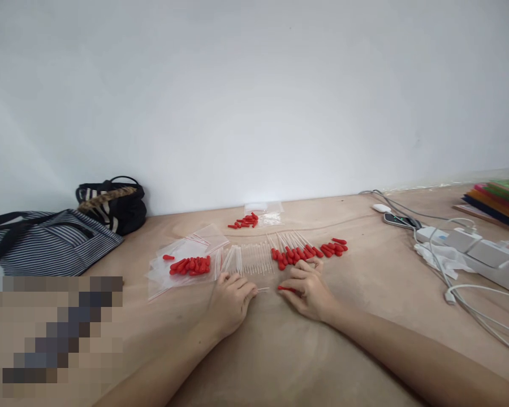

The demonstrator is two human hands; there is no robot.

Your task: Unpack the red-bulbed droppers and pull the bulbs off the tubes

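My left hand (233,297) is closed on a thin clear dropper tube (263,290), its tip pointing right. Facing it across a small gap, my right hand (311,291) pinches a red rubber dropper bulb (285,289) with its narrow neck to the left. Beyond the hands lies a row of loose clear tubes (257,257). Right of that row, several tubes with red bulbs fitted (294,254) lie side by side, bulbs toward me. Loose red bulbs (193,265) are heaped on clear zip bags (159,277) at the left.
More red bulbs (246,221) and a bag of tubes (271,217) lie near the wall. A striped bag (59,243) and a black bag (129,209) stand left. Right are a power strip (487,251), cables, a black device (401,221) and stacked coloured sheets (500,200).
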